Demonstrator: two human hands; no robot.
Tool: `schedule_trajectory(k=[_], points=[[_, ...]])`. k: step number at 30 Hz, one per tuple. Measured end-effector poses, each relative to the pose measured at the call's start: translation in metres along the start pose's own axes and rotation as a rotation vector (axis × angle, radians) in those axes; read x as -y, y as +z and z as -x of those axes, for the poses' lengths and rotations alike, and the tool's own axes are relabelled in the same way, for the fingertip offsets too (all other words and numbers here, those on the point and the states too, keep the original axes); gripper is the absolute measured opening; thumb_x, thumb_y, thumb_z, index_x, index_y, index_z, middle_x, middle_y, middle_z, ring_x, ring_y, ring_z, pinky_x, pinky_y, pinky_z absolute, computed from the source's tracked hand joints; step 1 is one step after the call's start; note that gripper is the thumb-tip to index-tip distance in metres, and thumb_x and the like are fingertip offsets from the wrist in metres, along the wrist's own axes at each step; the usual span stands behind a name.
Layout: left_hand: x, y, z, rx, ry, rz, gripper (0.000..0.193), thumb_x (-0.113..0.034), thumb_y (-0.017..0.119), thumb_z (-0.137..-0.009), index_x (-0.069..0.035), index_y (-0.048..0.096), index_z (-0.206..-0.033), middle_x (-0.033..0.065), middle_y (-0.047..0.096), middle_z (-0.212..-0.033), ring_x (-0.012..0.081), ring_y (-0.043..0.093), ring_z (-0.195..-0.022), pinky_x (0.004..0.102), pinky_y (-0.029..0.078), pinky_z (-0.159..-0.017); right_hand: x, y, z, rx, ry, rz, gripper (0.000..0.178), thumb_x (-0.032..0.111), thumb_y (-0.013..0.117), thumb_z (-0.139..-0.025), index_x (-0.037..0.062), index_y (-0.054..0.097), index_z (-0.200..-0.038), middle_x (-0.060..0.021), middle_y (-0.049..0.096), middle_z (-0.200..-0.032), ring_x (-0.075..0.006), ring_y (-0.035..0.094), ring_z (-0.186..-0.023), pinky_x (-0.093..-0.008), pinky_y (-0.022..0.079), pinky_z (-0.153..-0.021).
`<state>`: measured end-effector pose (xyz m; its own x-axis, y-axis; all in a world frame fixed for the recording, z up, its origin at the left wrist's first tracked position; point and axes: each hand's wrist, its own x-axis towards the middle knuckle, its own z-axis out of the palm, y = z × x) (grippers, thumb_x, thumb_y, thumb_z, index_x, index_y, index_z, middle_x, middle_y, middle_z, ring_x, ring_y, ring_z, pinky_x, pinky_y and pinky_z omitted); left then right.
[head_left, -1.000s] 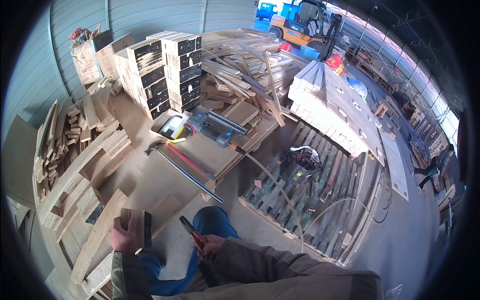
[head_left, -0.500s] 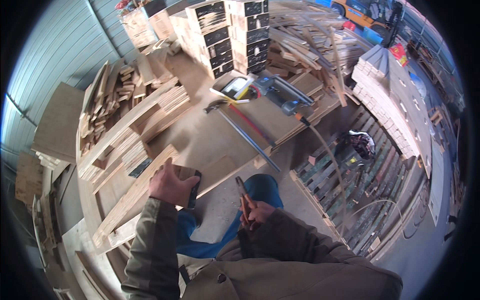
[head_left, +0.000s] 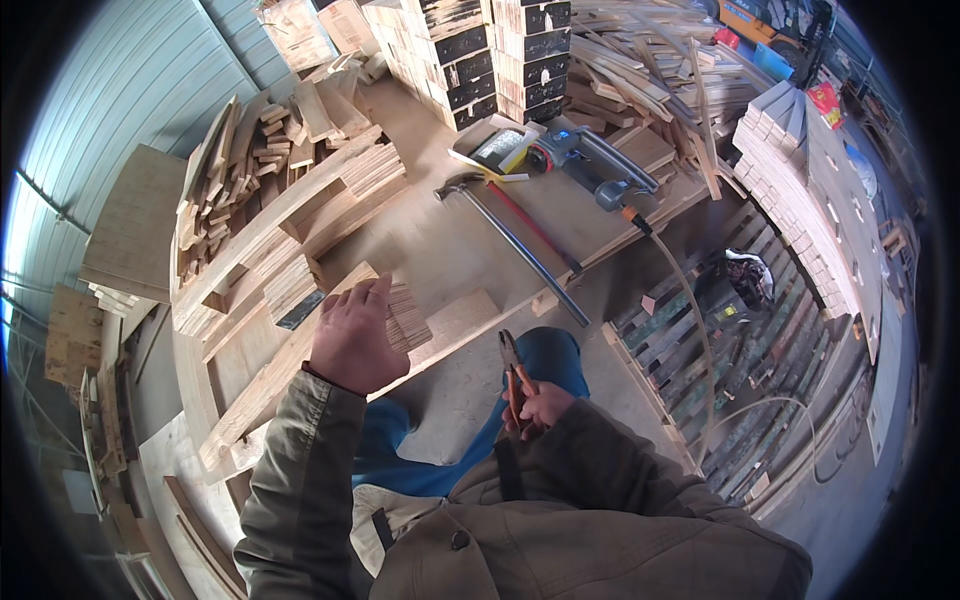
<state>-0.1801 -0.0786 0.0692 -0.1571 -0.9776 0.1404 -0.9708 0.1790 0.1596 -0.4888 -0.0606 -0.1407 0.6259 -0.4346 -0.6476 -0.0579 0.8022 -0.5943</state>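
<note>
Wood crowds the workshop, and a low bench [head_left: 440, 240] spreads before the seated person; nearest, the right hand [head_left: 545, 405] grasps pliers [head_left: 514, 375] by their orange handles, beside the knee in blue trousers [head_left: 550, 360], their jaws pointing away from the body; the left hand [head_left: 350, 335] clasps a layered wooden block [head_left: 405, 318] from its left side, at the bench's near edge, though I cannot tell whether the block rests on anything; a long beam [head_left: 265, 405] runs under that hand. Farther along the bench lie a hammer [head_left: 526, 257], a red rod [head_left: 530, 226] and a nail gun [head_left: 565, 150] with a hose [head_left: 690, 290] trailing right, over a slatted pallet [head_left: 640, 395]; beyond stand black-ended stacks [head_left: 470, 85], a heap of loose boards [head_left: 640, 70] and an orange forklift [head_left: 748, 25].
</note>
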Motion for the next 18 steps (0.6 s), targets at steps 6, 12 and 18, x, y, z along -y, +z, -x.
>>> schedule_trajectory(k=[6,12,18], points=[[-0.012,0.006,0.021,0.110,0.281,-0.002,0.063,0.006,0.063,-0.083,-0.018,0.065,-0.141,0.0053,0.063,-0.150,0.0314,0.052,-0.146,0.0596,0.036,-0.121,-0.001,-0.002,0.002,-0.001,-0.010,-0.029,0.053,-0.001,0.053,-0.086,0.0015,0.054,-0.139,-0.0169,0.069,-0.114,-0.0313,0.072,-0.102,-0.0417,0.059,-0.078],[-0.016,0.009,0.047,0.235,0.239,-0.019,0.058,0.000,0.068,-0.082,-0.022,0.072,-0.135,0.0103,0.056,-0.156,0.0365,0.047,-0.151,0.0592,0.033,-0.124,-0.002,-0.005,0.000,0.021,-0.024,-0.018,0.053,-0.003,0.052,-0.084,0.0017,0.053,-0.136,-0.0174,0.069,-0.112,-0.0310,0.072,-0.100,-0.0411,0.060,-0.075],[-0.009,0.012,0.060,0.192,0.119,0.204,0.055,-0.016,0.084,-0.070,-0.011,0.076,-0.124,0.0157,0.055,-0.155,0.0385,0.047,-0.149,0.0599,0.034,-0.123,-0.003,-0.006,-0.001,0.039,-0.035,-0.047,0.051,-0.002,0.053,-0.084,0.0026,0.054,-0.134,-0.0163,0.069,-0.110,-0.0315,0.072,-0.100,-0.0420,0.061,-0.074]])
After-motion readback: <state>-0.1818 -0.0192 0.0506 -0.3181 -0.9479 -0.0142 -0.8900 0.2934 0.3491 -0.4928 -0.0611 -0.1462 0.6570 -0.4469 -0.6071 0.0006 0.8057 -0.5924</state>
